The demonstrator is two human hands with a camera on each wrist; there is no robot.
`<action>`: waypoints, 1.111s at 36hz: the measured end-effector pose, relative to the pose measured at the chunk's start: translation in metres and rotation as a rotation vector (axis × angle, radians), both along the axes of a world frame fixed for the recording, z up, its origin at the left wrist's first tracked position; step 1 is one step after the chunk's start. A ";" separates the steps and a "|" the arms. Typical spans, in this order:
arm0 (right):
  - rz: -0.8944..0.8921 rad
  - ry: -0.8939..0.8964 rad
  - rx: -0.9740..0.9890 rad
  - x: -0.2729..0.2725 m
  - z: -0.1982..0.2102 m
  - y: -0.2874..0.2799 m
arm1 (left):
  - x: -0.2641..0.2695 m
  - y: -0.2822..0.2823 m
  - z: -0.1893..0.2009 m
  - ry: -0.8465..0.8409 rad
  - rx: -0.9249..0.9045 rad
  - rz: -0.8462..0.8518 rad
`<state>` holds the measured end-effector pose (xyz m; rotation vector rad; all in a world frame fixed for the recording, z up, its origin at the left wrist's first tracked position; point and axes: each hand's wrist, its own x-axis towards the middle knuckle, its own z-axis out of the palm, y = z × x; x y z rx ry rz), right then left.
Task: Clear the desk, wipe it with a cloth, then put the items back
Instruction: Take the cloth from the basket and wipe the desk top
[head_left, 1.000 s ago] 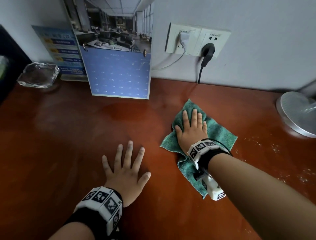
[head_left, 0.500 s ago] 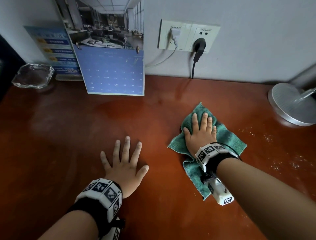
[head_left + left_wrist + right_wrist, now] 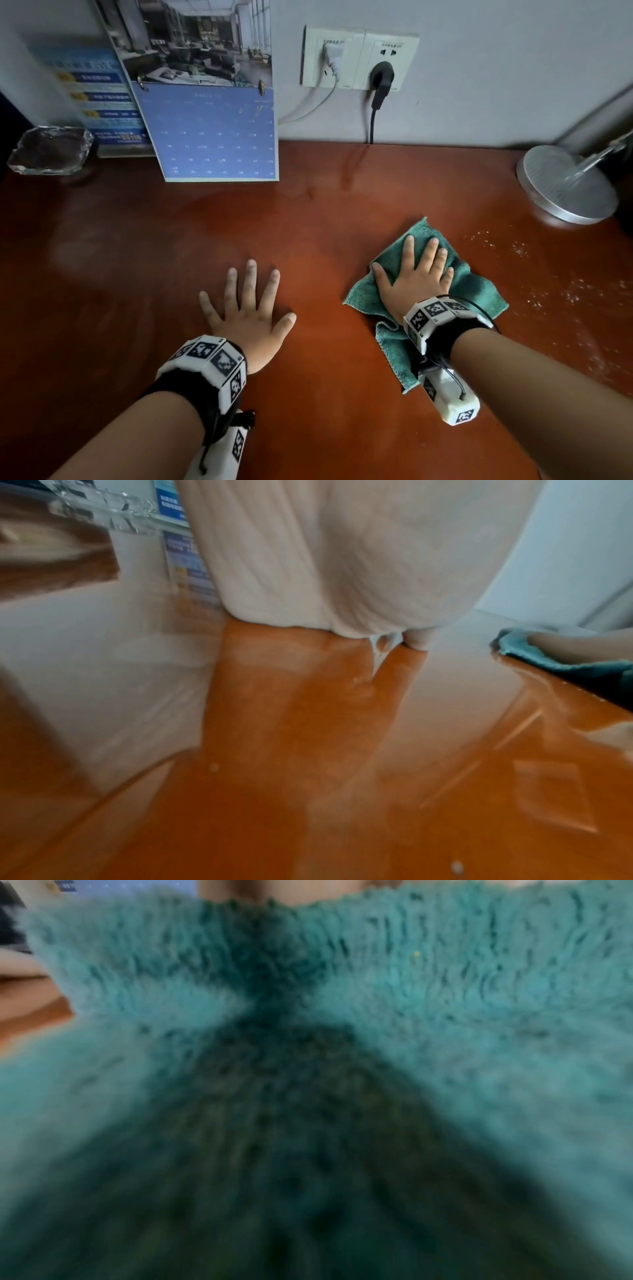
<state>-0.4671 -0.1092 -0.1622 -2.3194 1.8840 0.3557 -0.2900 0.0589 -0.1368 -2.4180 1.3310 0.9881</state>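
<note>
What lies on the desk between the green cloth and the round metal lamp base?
Only bare desk with scattered whitish specks lies between the cloth and the lamp base. The head view shows this.

Both hands flat, palms down, arms stretched forward.
The left hand (image 3: 246, 318) lies with fingers straight and spread wide, thumb out to the right. The right hand (image 3: 414, 281) sits further forward, fingers straight and closer together, thumb angled left. The left forearm (image 3: 137, 428) and right forearm (image 3: 531, 377) are bare.
</note>
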 end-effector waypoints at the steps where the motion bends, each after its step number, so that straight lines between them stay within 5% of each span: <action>1: -0.004 0.000 -0.002 -0.002 0.000 0.002 | 0.000 0.000 0.000 0.000 0.003 0.000; 40: -0.028 -0.004 0.101 -0.059 0.012 0.090 | -0.002 0.000 0.003 -0.039 -0.004 0.018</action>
